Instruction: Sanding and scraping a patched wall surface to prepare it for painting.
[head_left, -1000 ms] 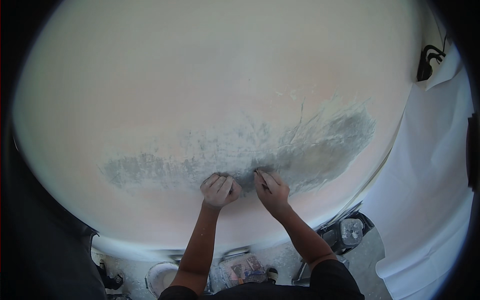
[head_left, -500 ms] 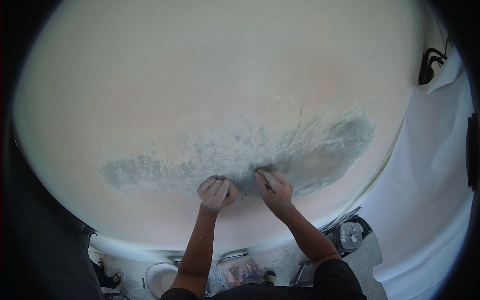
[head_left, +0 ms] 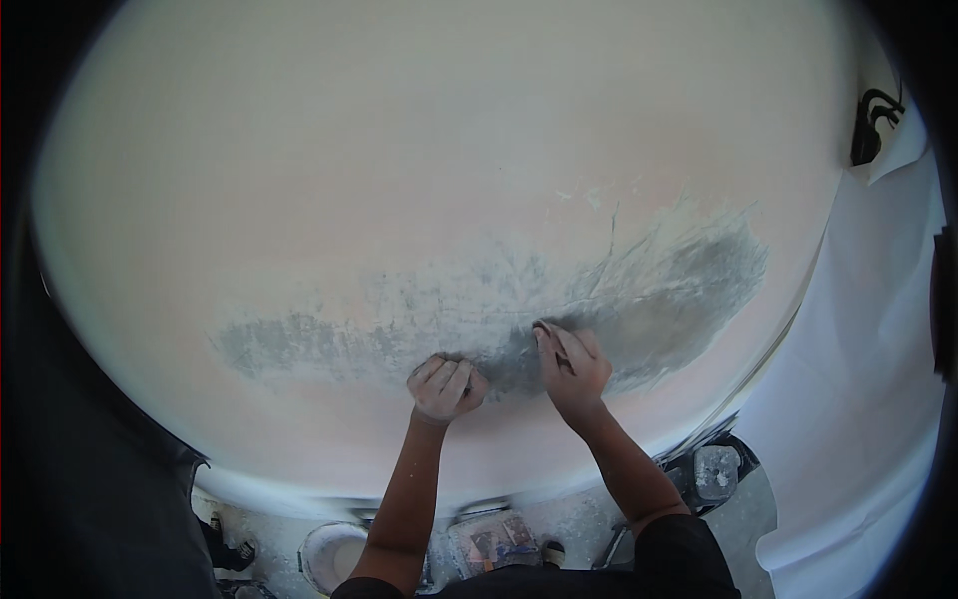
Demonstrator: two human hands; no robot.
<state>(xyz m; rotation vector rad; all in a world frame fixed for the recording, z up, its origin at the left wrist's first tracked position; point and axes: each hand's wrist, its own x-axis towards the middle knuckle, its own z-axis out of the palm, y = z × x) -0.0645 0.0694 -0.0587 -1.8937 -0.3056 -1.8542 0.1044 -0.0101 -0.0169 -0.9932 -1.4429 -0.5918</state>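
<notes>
A broad pale, pinkish-cream curved surface [head_left: 419,130] fills most of the view. Across its lower part runs a rough grey and whitish patch [head_left: 659,329], streaked and scratched. My left hand [head_left: 446,387], dusted white, is curled into a fist at the lower edge of this patch; whatever its fingers enclose is hidden. To its right, my right hand [head_left: 576,371] rests against the grey area, fingers pinched round a small, thin dark piece [head_left: 542,326] whose kind I cannot make out.
Below the surface's near edge stand a round whitish bucket [head_left: 337,557], a smeared tray with tools [head_left: 494,544] and a grey-topped container [head_left: 717,471]. White sheeting [head_left: 838,379] hangs at right, beside a black object with cables [head_left: 875,125]. Dark cloth [head_left: 100,439] covers the left.
My right hand has slid a little up and to the right over the grey patch. My left hand keeps its place on the surface; the whole view has shifted slightly.
</notes>
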